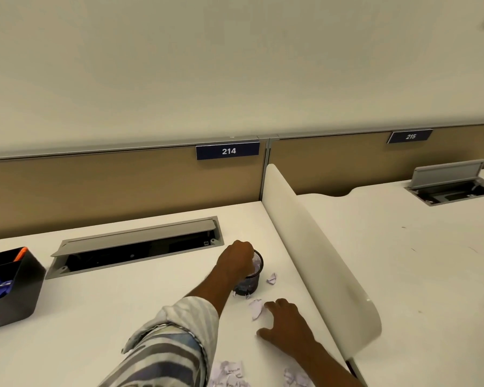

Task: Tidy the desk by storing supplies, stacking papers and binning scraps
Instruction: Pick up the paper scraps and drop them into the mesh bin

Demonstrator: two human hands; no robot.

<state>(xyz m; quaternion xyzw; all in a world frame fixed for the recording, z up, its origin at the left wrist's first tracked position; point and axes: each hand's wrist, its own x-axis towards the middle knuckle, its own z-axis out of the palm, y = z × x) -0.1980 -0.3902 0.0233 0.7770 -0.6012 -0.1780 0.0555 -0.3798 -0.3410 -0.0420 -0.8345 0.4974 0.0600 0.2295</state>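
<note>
My left hand [236, 258] sits on top of the black mesh cup [250, 280], fingers curled down into its mouth over a wad of white paper [255, 264]; I cannot tell whether they are pinching the wad or only covering it, since the knuckles hide the tips. My right hand [287, 322] lies flat on the desk [109, 308] nearer to me, fingers spread and relaxed, holding nothing, its fingertips touching a crumpled scrap [256, 308] just short of the cup's base. Another small scrap [271, 278] lies just right of the cup. Closer to me than the right hand, more crumpled papers [229, 372] sit at the desk's near edge. Well left of the left hand stands a black organizer [14, 289], with an open cable hatch [134, 244] beyond.
</note>
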